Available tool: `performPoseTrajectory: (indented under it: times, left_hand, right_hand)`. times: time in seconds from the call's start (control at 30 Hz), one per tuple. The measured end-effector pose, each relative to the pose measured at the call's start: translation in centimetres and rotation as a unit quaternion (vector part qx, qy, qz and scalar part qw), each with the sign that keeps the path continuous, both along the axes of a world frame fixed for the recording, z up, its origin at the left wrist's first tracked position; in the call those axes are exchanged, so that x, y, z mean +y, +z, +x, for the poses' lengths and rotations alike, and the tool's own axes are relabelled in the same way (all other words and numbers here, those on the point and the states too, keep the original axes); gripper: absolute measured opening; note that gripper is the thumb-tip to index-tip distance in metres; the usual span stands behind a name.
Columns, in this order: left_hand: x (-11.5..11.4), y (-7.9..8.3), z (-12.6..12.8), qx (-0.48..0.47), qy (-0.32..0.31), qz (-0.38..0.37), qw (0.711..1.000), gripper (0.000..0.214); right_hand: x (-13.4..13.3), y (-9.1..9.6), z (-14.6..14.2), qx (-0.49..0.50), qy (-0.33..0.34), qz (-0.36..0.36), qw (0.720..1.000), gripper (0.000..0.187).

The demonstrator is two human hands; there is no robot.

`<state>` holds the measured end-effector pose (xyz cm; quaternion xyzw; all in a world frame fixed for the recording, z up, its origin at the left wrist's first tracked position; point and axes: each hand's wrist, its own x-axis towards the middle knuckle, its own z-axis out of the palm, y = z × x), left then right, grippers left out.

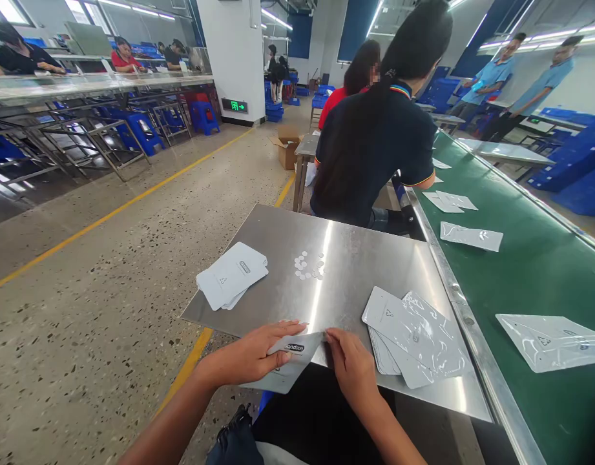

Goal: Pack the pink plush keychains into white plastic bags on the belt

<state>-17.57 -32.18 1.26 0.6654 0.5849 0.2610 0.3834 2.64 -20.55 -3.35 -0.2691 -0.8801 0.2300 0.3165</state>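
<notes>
"Head view: what's the biggest thing lying by the metal table point(369, 265)?"

"A green belt point(544, 278), running alongside its right edge. A co-worker point(375, 148) in a dark shirt is sitting beyond the table's far edge."

"And on top?"

"One pile point(232, 274) of white pouches is resting at the table's left, another pile point(387, 313) at its right, with a glossy pouch point(433, 342) lying over that one."

"The hands?"

"Both are working at the table's near edge. The left hand point(258, 352) is gripping a white printed pouch point(297, 365), thumb in front, fingers behind. The right hand point(353, 365) is pinching its upper corner, fingertips nearly together; I can't tell whether anything else is sitting between them."

"How would you be doing it well?"

"I'd be holding the pouch taut between both hands, pressing lightly with the left thumb so the print isn't creasing."

"And the smallest things?"

"White discs point(303, 276), lying scattered around the table's middle. I'd be keeping my forearms clear of them."
</notes>
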Motion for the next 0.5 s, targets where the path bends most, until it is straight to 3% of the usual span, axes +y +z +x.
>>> performPoseTrajectory:
  times: [0.1,0.17,0.27,0.37,0.5]
  left_hand:
    - [-0.1,0.3,-0.5,-0.062,0.043,-0.020,0.997,0.039]
    - [-0.3,0.4,-0.7,-0.119,0.106,-0.039,0.987,0.041]
    - [-0.7,-0.1,-0.9,-0.172,0.187,-0.058,0.965,0.041]
    - [-1.0,-1.1,-1.0,-0.178,0.238,-0.057,0.953,0.040]
    - [-1.0,-1.9,-1.1,-0.175,0.268,-0.054,0.946,0.037]
  right_hand:
    - [1.7,1.5,-1.6,-0.030,-0.034,-0.160,0.986,0.021]
    - [2.9,2.1,-2.4,-0.019,-0.045,-0.261,0.964,0.024]
    - [4.4,2.4,-3.5,0.021,-0.048,-0.361,0.931,0.027]
    - [5.4,2.3,-4.5,0.026,-0.057,-0.380,0.923,0.029]
    - [6.2,1.9,-5.8,-0.003,-0.078,-0.342,0.936,0.030]
